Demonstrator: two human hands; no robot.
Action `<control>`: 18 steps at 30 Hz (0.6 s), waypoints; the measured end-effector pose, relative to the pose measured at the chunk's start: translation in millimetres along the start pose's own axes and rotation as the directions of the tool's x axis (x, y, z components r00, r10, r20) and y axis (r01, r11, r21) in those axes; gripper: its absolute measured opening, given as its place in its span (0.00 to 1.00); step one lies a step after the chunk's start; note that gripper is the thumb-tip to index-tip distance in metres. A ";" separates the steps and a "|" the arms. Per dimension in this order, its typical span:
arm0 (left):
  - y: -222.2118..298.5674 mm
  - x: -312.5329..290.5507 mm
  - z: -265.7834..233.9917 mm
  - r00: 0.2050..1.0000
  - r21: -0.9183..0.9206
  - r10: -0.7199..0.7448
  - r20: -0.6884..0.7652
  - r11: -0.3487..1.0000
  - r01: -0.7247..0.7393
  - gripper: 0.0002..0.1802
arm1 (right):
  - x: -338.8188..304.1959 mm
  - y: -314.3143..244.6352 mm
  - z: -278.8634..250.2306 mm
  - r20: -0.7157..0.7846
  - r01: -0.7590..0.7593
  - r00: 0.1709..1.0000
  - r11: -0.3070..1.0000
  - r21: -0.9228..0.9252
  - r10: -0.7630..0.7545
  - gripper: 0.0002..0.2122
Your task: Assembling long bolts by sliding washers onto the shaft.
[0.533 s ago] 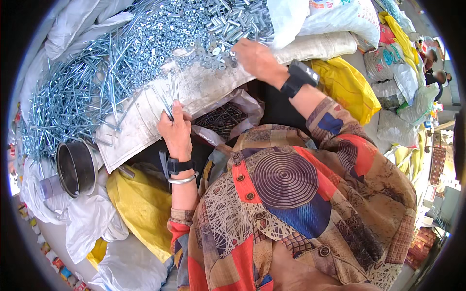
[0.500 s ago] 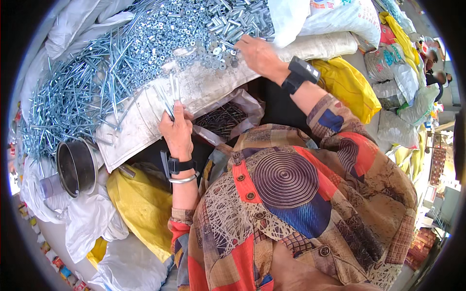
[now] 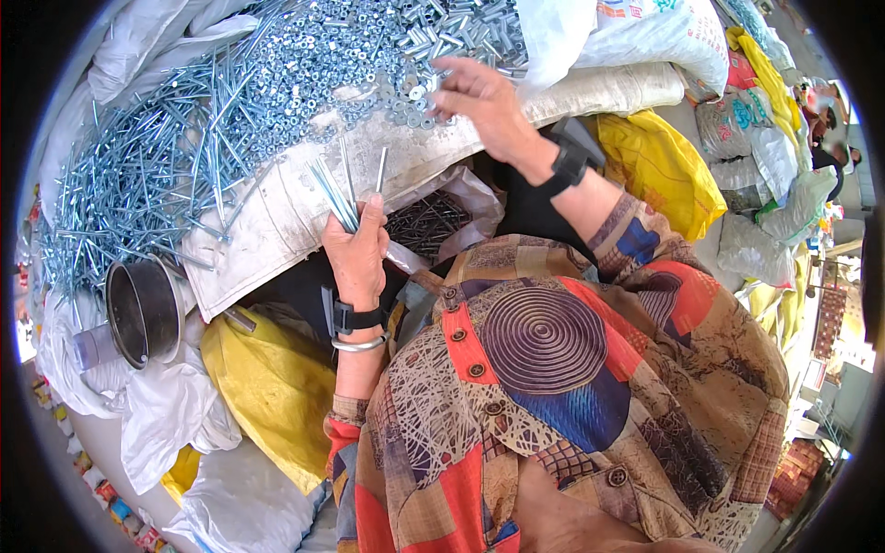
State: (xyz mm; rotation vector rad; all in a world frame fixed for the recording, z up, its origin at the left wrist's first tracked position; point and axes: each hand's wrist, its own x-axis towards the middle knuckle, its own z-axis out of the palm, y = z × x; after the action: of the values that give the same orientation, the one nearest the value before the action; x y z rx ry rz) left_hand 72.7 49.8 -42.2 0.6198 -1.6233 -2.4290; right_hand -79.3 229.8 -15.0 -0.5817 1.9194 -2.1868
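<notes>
While our left hand (image 3: 358, 253) stays low in front of the patterned shirt, fingers closed around a small bundle of long silver rods (image 3: 343, 189) that stand up out of the fist, we see little change there from half a second ago: the bundle sits at the same tilt, just above the open bag of dark screws (image 3: 426, 221). To our left the metal pot (image 3: 143, 311) lies on white sacks beside a yellow bag (image 3: 267, 392), as before. Farther out, our right hand (image 3: 484, 97) has shifted a touch leftward and now rests on the heap of small silver nuts (image 3: 369, 64), fingers curled narrowly and pinching at the pieces; we cannot tell whether any piece is actually gripped. Beyond and to the left, the tangle of long rods (image 3: 138, 184) spreads over the white sheet (image 3: 277, 221)
</notes>
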 end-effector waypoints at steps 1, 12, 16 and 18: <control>0.9 -2.2 2.6 1.000 0.000 0.000 -0.003 1.000 0.000 0.11 | -6.7 -3.7 11.7 0.002 -0.001 1.000 1.000 0.001 0.001 0.14; -0.3 -11.8 5.4 0.998 0.112 0.054 0.030 0.992 -0.057 0.12 | -35.3 -1.2 49.2 -0.013 -0.078 0.996 0.961 0.265 0.084 0.15; -7.9 -8.3 0.1 0.989 0.319 0.148 0.011 0.937 -0.144 0.11 | -47.1 8.7 58.7 0.014 -0.156 0.987 0.952 0.264 0.158 0.14; -6.1 -6.8 2.1 0.985 0.334 0.169 0.020 0.928 -0.166 0.12 | -54.5 13.1 63.7 0.039 -0.189 0.982 0.952 0.239 0.186 0.13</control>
State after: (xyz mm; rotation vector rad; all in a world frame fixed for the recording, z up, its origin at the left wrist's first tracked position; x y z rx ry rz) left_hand 78.5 56.4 -45.4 0.5097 -2.0161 -2.0441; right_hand -6.0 190.4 -31.4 -0.3578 1.5926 -2.2385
